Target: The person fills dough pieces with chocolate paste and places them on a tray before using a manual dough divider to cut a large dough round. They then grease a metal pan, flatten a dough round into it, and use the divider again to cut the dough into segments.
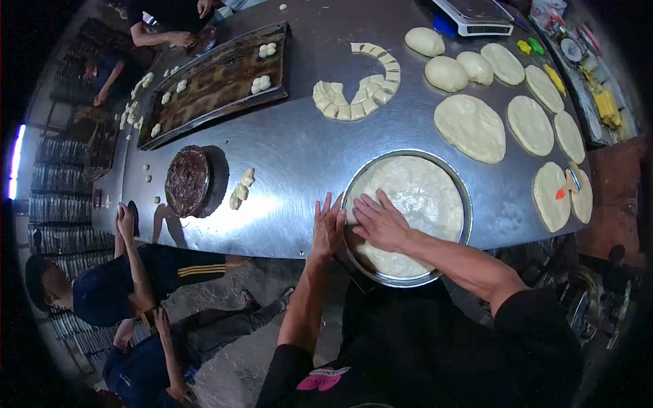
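A wide round metal pan stands at the front edge of the steel table, filled with pale, shiny dough. My right hand lies on the dough's left part, fingers spread, holding nothing. Against the pan's left outer side is my left hand, its fingers stretched out and pointing away from me. Beyond the pan, cut dough pieces form a curved row. Flat dough rounds and smooth dough balls lie to the right.
Left on the steel table are a long tray with small dough balls and a bowl of dark filling. A scale stands at the back right. A scraper lies on dough at right. Several people stand at left.
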`<move>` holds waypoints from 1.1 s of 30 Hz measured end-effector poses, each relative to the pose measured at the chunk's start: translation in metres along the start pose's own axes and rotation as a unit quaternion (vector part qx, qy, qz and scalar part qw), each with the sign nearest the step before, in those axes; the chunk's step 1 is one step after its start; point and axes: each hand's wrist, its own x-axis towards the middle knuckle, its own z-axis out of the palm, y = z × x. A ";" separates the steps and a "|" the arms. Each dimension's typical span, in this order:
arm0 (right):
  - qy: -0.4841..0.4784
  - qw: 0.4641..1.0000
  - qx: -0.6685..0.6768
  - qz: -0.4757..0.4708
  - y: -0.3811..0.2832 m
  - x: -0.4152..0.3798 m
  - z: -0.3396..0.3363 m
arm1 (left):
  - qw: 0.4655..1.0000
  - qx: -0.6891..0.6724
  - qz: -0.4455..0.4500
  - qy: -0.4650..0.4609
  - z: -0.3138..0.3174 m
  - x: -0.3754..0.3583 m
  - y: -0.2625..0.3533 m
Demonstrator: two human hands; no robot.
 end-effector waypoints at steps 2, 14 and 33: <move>0.021 0.998 -0.045 -0.032 -0.012 -0.010 0.014 | 1.000 0.003 0.000 0.000 0.003 -0.002 -0.002; -0.051 0.981 -0.101 -0.158 -0.012 -0.079 0.018 | 0.998 0.041 -0.028 0.030 0.002 0.004 0.010; 0.393 0.728 -0.101 0.553 -0.030 -0.183 0.045 | 0.998 0.008 -0.032 0.053 0.037 -0.081 0.029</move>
